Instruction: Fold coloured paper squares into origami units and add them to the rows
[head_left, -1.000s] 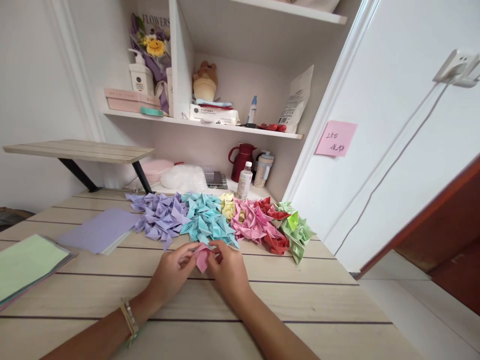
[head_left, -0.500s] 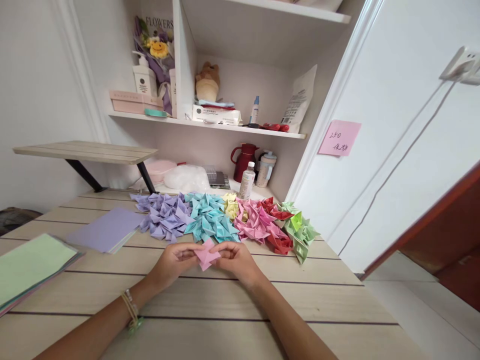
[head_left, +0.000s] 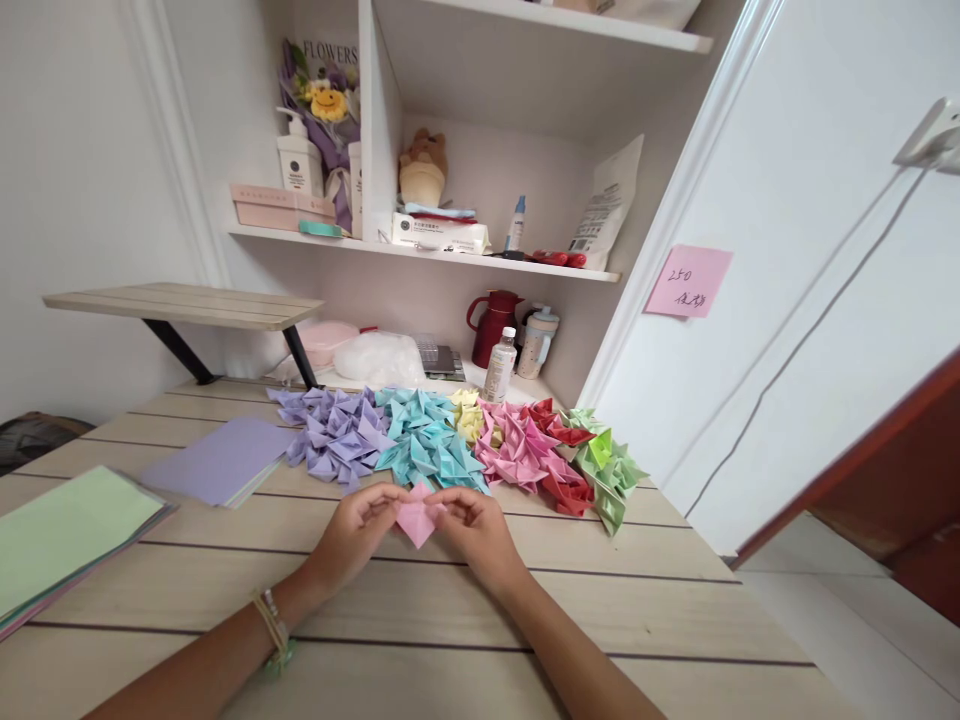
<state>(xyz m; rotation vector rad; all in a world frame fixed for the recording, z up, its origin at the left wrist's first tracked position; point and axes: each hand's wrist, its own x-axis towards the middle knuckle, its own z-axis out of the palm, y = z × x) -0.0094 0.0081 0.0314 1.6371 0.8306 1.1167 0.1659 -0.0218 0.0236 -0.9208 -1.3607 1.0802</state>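
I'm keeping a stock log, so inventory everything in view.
Slatted wooden table: 1, pale, foreground
Folded paper diamond: 1, pink, lower centre
Pointed paper pieces: many, purple, blue, yellow, pink, red, green, table's far side
Purple-topped paper stack: 1, purple, table's left
Green-topped paper stack: 1, green, picture's left edge
Raised wooden stand: 1, pale, back left
Open cabinet: 1, white, behind table
Handled jug: 1, dark red, cabinet bottom
Capped plastic bottle: 1, clear, before jug
Square paper note: 1, pink, right wall
Wall socket: 1, white, upper right
Other shelf goods: several, mixed colours, cabinet
Left hand: 1, bare, pinching diamond's left side
Right hand: 1, bare, pinching diamond's right side
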